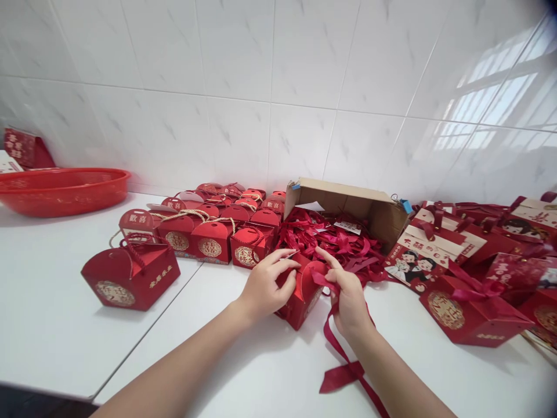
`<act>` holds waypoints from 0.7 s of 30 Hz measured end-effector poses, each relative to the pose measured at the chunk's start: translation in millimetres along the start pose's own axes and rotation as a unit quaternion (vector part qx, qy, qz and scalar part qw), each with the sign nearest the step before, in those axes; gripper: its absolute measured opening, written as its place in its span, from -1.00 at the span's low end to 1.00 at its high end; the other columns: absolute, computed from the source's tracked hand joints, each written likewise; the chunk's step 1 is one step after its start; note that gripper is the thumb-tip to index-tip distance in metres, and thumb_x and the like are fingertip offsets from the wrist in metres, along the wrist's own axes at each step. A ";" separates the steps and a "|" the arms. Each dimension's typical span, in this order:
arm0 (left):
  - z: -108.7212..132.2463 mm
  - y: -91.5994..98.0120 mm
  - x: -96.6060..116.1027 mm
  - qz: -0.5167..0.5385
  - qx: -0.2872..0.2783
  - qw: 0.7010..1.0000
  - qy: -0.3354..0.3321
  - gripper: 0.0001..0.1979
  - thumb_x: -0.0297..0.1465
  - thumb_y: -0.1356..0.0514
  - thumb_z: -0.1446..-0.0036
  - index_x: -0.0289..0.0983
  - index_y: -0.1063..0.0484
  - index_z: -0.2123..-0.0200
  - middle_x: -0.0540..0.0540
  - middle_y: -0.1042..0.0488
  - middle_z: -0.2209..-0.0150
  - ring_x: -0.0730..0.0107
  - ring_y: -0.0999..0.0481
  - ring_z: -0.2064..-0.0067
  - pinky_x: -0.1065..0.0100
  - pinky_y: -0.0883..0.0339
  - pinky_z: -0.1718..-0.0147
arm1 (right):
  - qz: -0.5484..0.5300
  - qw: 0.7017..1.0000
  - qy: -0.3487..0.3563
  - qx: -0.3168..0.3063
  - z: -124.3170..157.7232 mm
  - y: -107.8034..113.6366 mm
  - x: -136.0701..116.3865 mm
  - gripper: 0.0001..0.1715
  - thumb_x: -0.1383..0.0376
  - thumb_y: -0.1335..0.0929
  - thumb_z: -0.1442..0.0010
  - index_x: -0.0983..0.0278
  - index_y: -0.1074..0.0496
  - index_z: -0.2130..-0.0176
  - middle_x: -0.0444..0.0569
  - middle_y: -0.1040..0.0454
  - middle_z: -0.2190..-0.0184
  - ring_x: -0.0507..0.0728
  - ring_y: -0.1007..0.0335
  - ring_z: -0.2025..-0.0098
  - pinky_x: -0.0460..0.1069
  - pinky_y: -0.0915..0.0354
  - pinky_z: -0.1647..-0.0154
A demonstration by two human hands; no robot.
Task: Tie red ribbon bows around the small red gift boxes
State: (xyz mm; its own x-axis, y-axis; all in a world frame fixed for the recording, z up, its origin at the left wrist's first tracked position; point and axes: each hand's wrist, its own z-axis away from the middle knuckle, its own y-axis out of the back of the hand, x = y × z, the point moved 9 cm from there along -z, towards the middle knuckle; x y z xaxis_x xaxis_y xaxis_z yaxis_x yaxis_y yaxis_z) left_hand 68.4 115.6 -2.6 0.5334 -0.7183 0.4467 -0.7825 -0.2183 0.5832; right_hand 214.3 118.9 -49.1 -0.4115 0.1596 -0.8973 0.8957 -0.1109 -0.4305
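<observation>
A small red gift box (301,299) stands on the white table (270,371) in front of me. My left hand (266,284) is wrapped round the box's left side and top flap, fingers curled on it. My right hand (348,293) pinches a dark red ribbon (342,371) at the box's right top edge; the ribbon trails down across the table towards me.
A group of finished red gift boxes (209,232) sits to the left, one apart (130,276). A tipped cardboard carton (348,203) spills red ribbons (331,238). Larger red boxes (470,307) crowd the right. A red basket (61,188) rests far left against the tiled wall.
</observation>
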 end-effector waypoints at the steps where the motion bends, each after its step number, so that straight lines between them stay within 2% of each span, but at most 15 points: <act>1: 0.2 -0.4 0.0 0.000 -0.001 1.000 0.000 -0.79 -0.46 -0.08 -0.10 -0.23 -0.50 0.25 -0.18 -0.44 0.01 0.26 -0.43 -0.02 0.26 -0.31 -0.02 | -0.008 1.000 -0.001 0.002 0.2 0.2 -0.7 -0.74 0.39 -0.30 0.20 0.29 -0.55 0.47 -0.10 -0.51 0.19 -0.14 0.06 0.69 -0.10 -0.02 0.67; 4: 1.0 -1.0 0.4 0.000 -0.002 1.000 0.002 -0.79 -0.46 -0.07 -0.10 -0.23 -0.49 0.25 -0.18 -0.44 0.01 0.26 -0.43 -0.03 0.27 -0.31 -0.02 | -0.036 0.999 -0.020 0.008 0.6 0.9 0.7 -0.62 0.39 -0.29 0.21 0.28 -0.56 0.34 -0.10 -0.49 0.15 -0.12 -0.07 0.63 -0.14 -0.07 0.65; 6: 1.6 -0.7 0.3 0.001 -0.001 1.000 0.006 -0.78 -0.46 -0.07 -0.10 -0.23 -0.49 0.24 -0.18 -0.43 0.01 0.26 -0.42 -0.03 0.27 -0.30 -0.02 | -0.048 0.998 -0.035 0.009 0.4 1.1 3.3 -0.54 0.39 -0.28 0.21 0.28 -0.55 0.26 -0.09 -0.50 0.18 -0.05 -0.24 0.51 -0.15 -0.13 0.59; 8: 1.8 -0.5 0.1 0.003 0.001 1.000 0.010 -0.78 -0.47 -0.08 -0.10 -0.23 -0.48 0.23 -0.18 -0.43 0.00 0.26 -0.42 -0.03 0.27 -0.30 -0.03 | -0.051 0.998 -0.038 0.007 -0.2 1.2 4.5 -0.51 0.39 -0.27 0.22 0.28 -0.55 0.24 -0.08 -0.51 0.19 0.02 -0.32 0.41 -0.14 -0.18 0.54; 12: 1.4 -0.9 -0.3 0.007 0.001 1.000 0.011 -0.79 -0.47 -0.08 -0.09 -0.22 -0.49 0.24 -0.17 -0.43 0.00 0.25 -0.42 -0.03 0.27 -0.30 -0.03 | -0.040 0.999 -0.019 0.002 -1.3 2.5 2.8 -0.53 0.38 -0.25 0.21 0.26 -0.56 0.26 -0.07 -0.51 0.18 0.07 -0.36 0.36 -0.11 -0.22 0.51; 21: 1.4 -0.1 0.9 0.000 0.000 1.000 0.006 -0.81 -0.43 -0.08 -0.13 -0.23 -0.49 0.26 -0.19 -0.44 0.02 0.26 -0.42 -0.03 0.27 -0.30 -0.01 | -0.044 0.999 -0.004 0.003 -1.9 3.7 1.3 -0.55 0.38 -0.26 0.21 0.26 -0.56 0.29 -0.12 -0.45 0.03 0.05 -0.33 0.38 -0.10 -0.21 0.51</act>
State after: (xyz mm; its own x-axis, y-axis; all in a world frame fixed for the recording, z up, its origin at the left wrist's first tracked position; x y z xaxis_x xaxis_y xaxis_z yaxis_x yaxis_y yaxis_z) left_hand 68.5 114.1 -3.2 0.5363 -0.7109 0.4549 -0.7829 -0.2178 0.5828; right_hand 217.4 120.6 -51.7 -0.4890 0.1620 -0.8571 0.8555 -0.1027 -0.5075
